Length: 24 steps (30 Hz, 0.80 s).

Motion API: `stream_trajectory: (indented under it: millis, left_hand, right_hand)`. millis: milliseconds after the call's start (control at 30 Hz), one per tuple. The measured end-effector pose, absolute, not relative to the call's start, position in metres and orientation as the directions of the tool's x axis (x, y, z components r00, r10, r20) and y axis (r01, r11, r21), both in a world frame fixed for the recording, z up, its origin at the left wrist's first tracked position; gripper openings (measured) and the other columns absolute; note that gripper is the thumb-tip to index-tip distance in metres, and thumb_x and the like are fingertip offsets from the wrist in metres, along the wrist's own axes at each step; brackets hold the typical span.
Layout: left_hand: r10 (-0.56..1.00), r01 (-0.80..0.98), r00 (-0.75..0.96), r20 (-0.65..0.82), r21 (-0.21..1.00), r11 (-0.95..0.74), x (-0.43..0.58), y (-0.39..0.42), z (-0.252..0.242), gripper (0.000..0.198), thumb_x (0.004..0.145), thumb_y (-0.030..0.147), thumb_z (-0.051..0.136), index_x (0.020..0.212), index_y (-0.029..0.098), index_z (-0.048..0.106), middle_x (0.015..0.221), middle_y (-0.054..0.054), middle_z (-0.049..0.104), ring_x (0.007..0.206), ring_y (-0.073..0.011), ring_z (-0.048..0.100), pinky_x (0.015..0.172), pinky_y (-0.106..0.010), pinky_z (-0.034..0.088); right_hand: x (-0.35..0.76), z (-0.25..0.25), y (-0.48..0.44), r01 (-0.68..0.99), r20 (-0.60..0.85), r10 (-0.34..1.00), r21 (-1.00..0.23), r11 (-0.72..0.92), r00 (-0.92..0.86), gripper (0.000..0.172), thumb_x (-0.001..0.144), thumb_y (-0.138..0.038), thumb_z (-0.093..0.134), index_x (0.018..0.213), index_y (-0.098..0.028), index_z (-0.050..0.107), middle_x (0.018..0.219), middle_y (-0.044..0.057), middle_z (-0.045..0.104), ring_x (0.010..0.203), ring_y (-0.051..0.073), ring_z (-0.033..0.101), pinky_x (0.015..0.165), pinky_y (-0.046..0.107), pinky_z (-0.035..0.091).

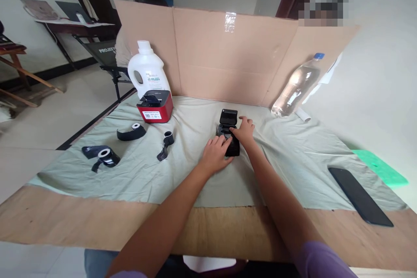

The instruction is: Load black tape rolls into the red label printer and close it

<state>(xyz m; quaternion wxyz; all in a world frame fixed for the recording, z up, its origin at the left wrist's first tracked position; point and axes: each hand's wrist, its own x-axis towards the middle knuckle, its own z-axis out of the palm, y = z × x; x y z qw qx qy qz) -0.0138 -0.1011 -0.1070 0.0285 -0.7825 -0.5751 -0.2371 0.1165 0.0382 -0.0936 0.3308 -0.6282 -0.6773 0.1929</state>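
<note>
Both my hands were at the black box (225, 130), which sat near the middle of the cloth (195, 191) with its lid (228, 117) up. My left hand (215, 153) lay over the near left part, with its fingers bent on top and its thumb by the near edge. My right hand (244, 131) was at the right side, its thumb on the box close to the lid and its other fingers spread out. The two hands were near each other, but I could not tell if either one was closed tight on the box.

Off to the left were three black rolls (168, 139), each with a loose end. Behind them stood a red box (155, 109), just in front of a white jug (150, 69). A clear bottle (298, 87) leaned on the cardboard (224, 65) at the back right. A phone (360, 195) lay at the right of the surface (224, 228), partly on the cloth.
</note>
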Motion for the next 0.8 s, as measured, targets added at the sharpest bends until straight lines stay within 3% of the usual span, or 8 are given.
stream_trajectory:
  millis: [133, 233, 367, 567, 667, 800]
  left_hand:
    - [0.894, 0.911, 0.200, 0.402, 0.259, -0.320, -0.009, -0.105, -0.103, 0.071, 0.085, 0.051, 0.064, 0.145, 0.017, 0.049, 0.124, -0.016, 0.061, 0.113, -0.0334, 0.056, 0.093, -0.042, 0.043]
    - [0.944, 0.908, -0.014, 0.331, 0.399, -0.127, -0.001, -0.111, -0.099, 0.073, 0.092, 0.050, 0.055, 0.153, 0.013, 0.038, 0.117, -0.018, 0.067, 0.106, -0.0319, 0.064, 0.088, -0.039, 0.045]
    - [0.965, 0.783, -0.229, 0.125, 0.612, 0.106, 0.006, -0.116, -0.100, 0.086, 0.092, 0.048, 0.057, 0.161, 0.015, 0.018, 0.093, -0.011, 0.073, 0.086, -0.0287, 0.070, 0.077, -0.036, 0.046]
    - [0.970, 0.424, -0.164, 0.178, 0.901, -0.093, -0.003, -0.107, -0.112, 0.064, 0.086, 0.025, 0.058, 0.147, 0.018, 0.041, 0.083, 0.001, 0.065, 0.069, -0.0149, 0.061, 0.070, -0.027, 0.047]
    - [0.977, 0.266, -0.131, 0.168, 0.955, -0.129, -0.005, -0.103, -0.116, 0.048, 0.082, 0.021, 0.058, 0.129, 0.017, 0.054, 0.070, 0.006, 0.052, 0.059, -0.0108, 0.051, 0.064, -0.024, 0.045]
    - [0.987, 0.231, -0.081, 0.138, 0.966, -0.116, -0.005, -0.103, -0.115, 0.033, 0.079, 0.020, 0.058, 0.112, 0.020, 0.060, 0.061, 0.009, 0.043, 0.055, -0.0099, 0.045, 0.060, -0.022, 0.040]
  right_hand:
    - [0.121, -0.095, 0.046, 0.443, 0.257, 0.959, -0.851, 0.282, -0.118, 0.078, 0.077, -0.035, 0.068, 0.147, -0.020, 0.037, 0.140, 0.016, 0.055, 0.128, 0.027, 0.052, 0.108, 0.046, 0.039]
    - [0.126, -0.092, 0.049, 0.353, 0.245, 0.957, -0.891, 0.284, -0.152, 0.068, 0.079, -0.044, 0.065, 0.140, -0.019, 0.050, 0.131, 0.014, 0.063, 0.110, 0.023, 0.062, 0.097, 0.039, 0.048]
    - [0.133, -0.080, 0.046, 0.408, 0.194, 0.963, -0.876, 0.256, -0.188, 0.053, 0.075, -0.048, 0.068, 0.118, -0.017, 0.067, 0.116, 0.011, 0.070, 0.084, 0.019, 0.065, 0.085, 0.038, 0.052]
    - [0.139, -0.064, 0.037, 0.449, 0.083, 0.951, -0.867, 0.216, -0.298, 0.047, 0.072, -0.043, 0.075, 0.110, -0.016, 0.072, 0.111, 0.011, 0.071, 0.098, 0.023, 0.065, 0.095, 0.039, 0.048]
    - [0.137, -0.064, 0.034, 0.470, -0.018, 0.954, -0.873, 0.131, -0.299, 0.048, 0.071, -0.035, 0.076, 0.115, -0.017, 0.071, 0.121, 0.013, 0.068, 0.103, 0.023, 0.064, 0.093, 0.038, 0.049]
    - [0.135, -0.066, 0.032, 0.434, -0.117, 0.956, -0.901, 0.012, -0.269, 0.055, 0.069, -0.030, 0.075, 0.122, -0.019, 0.068, 0.124, 0.013, 0.067, 0.102, 0.023, 0.064, 0.081, 0.034, 0.051]
